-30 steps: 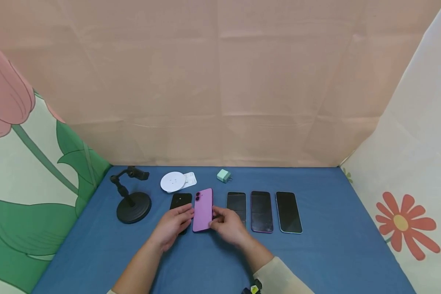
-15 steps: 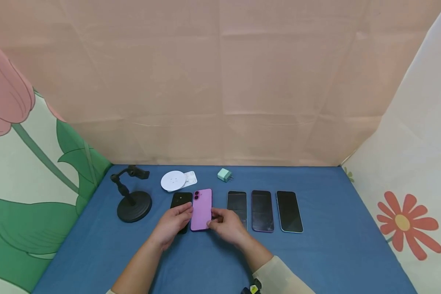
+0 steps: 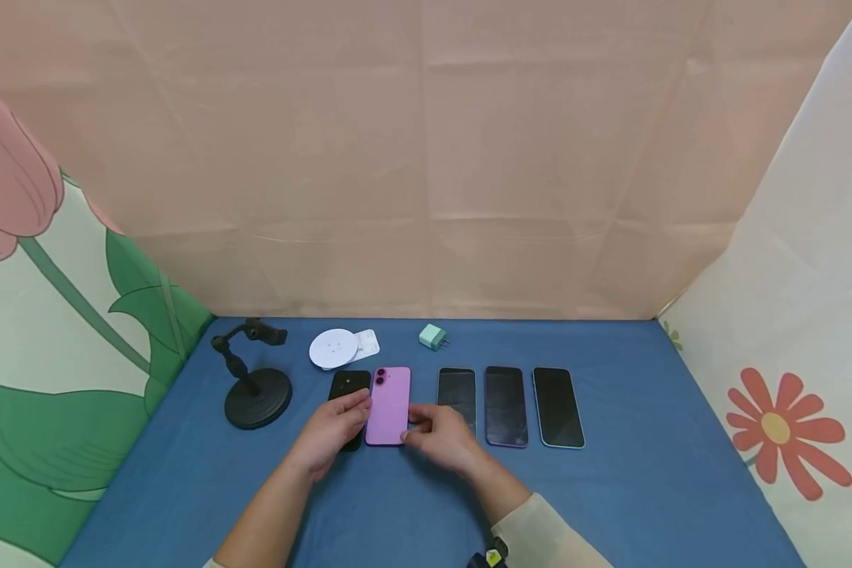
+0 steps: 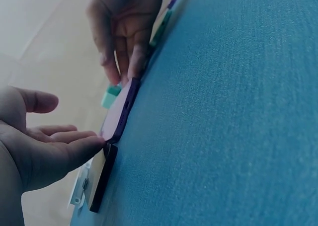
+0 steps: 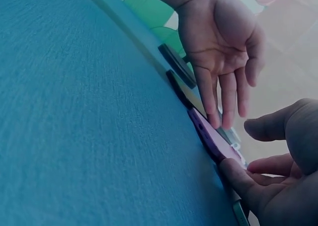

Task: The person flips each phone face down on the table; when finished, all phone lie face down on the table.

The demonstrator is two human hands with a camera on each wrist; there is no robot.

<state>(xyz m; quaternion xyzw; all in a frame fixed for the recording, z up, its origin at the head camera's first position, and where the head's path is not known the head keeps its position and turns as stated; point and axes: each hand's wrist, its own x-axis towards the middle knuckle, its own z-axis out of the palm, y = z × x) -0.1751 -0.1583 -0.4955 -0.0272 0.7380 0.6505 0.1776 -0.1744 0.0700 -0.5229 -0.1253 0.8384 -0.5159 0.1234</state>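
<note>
A purple phone (image 3: 389,406) lies back up on the blue cloth, two camera lenses at its top left. My left hand (image 3: 334,430) reaches over a black phone (image 3: 349,382), and its straight fingertips touch the purple phone's left edge. On the other side, my right hand (image 3: 440,434) rests relaxed fingers against the right edge. The right wrist view shows my right thumb (image 5: 268,126) raised off the purple phone (image 5: 213,136). In the left wrist view my left palm (image 4: 44,151) faces up beside the purple phone (image 4: 119,112). The black phone is partly hidden under my left hand.
To the right, three phones lie screen up: one (image 3: 457,390) partly behind my right hand, one with a purple edge (image 3: 506,406), one with a pale edge (image 3: 558,408). Behind are a white disc (image 3: 334,349) and a green charger plug (image 3: 433,337). A black stand (image 3: 258,398) is left.
The purple phone has shifted a little left and straightened, now close alongside the black phone. Both hands have stayed at its edges, moving slightly left with it.
</note>
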